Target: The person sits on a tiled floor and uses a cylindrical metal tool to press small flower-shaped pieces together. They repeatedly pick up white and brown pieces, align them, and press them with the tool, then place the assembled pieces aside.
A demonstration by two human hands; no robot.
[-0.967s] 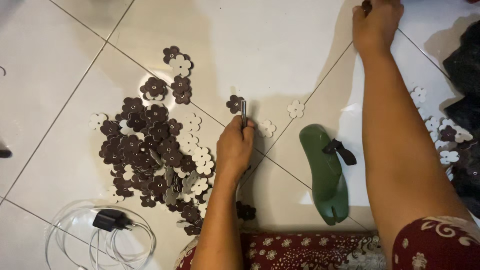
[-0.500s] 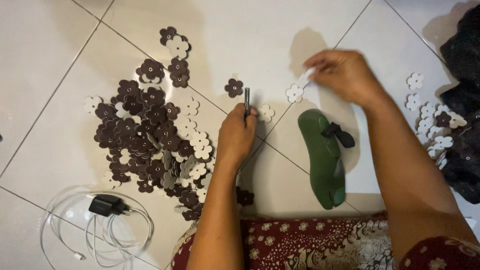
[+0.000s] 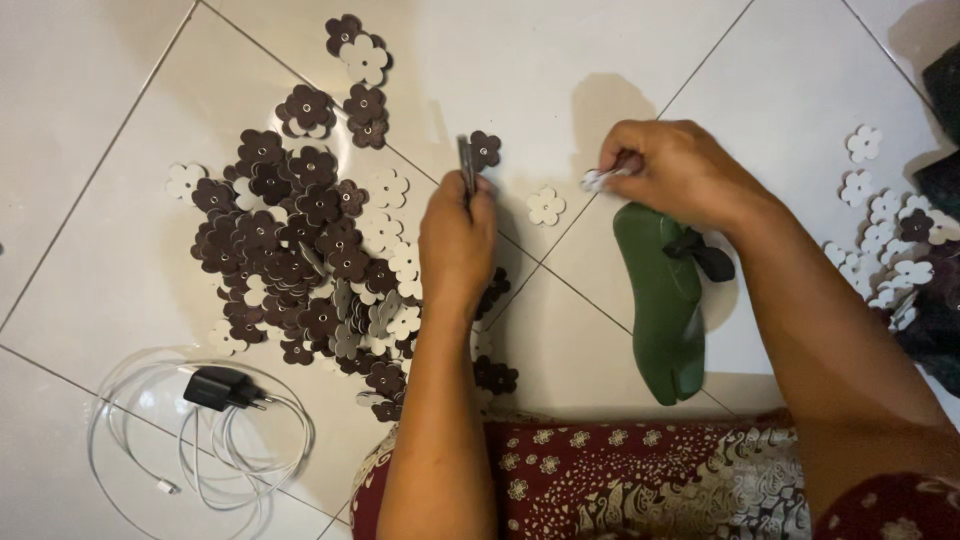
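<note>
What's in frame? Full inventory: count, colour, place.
flower cutouts, main pile: many, dark brown and white, floor on the left
single brown flower: one, beside the tool tip
single white flower: one, between the hands
white flowers, right side: several, by the dark material at the right edge
green shoe-shaped piece: one, with a black bow, under the right wrist
charger: one, black plug with coiled white cable, lower left
tiled floor: white
patterned cloth: red, bottom edge
left hand: grips a thin metal tool
right hand: pinches a small white piece
</note>
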